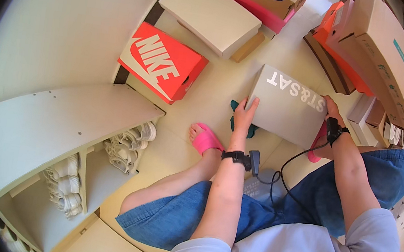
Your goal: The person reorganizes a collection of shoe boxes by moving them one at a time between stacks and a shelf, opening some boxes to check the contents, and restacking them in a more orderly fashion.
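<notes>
A grey shoebox (288, 108) with large white lettering on its top is held between my two hands, in front of my knees. My left hand (245, 113) grips its left side, thumb along the top edge. On the opposite end, my right hand (333, 108) has its fingers around the corner. Partly hidden beneath the box and my left wrist lies a dark green cloth-like item (251, 131) on the floor. Whether the box touches the floor cannot be told from this angle.
A red Nike shoebox (162, 63) and a white box (213, 14) stand to the left and ahead. Stacked cardboard boxes (389, 66) rise at the right. A low white shoe cabinet (69, 112) holds white shoes (66, 184). A black cable (287, 164) loops between my wrists.
</notes>
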Demonstrator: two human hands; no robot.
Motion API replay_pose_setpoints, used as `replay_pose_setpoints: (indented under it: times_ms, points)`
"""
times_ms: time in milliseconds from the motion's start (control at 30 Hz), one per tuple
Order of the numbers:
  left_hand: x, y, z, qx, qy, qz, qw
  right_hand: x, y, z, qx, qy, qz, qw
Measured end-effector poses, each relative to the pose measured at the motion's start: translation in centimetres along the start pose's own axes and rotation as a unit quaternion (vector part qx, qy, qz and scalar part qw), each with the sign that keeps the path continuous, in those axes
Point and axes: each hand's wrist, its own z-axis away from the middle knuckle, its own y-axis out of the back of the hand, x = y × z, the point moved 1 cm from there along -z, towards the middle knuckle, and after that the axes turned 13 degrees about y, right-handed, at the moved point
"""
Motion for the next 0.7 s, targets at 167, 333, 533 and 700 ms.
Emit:
replay_pose_setpoints:
  times_ms: [167,333,533,700]
  points:
    - [2.0,0.2,5.1,0.168,-0.057,-0.082,0.981,1.7,0.4,0.5,-0.05,0.084,-0.056,0.994]
    - [5.0,9.9,8.4,0.293,-0.066,-0.2,0.932,0.8,-10.0,7.8,-0.165,0.004,-0.119,0.979]
    - [17.1,19.3,10.1,0.331,-0.092,-0.279,0.897,-2.8,-21.5,15.7,-0.214,-0.048,-0.21,0.953]
    - [23.9,29.3,6.5,0.372,-0.15,-0.278,0.873,-6.7,-31.4,20.2,-0.258,-0.027,-0.24,0.936]
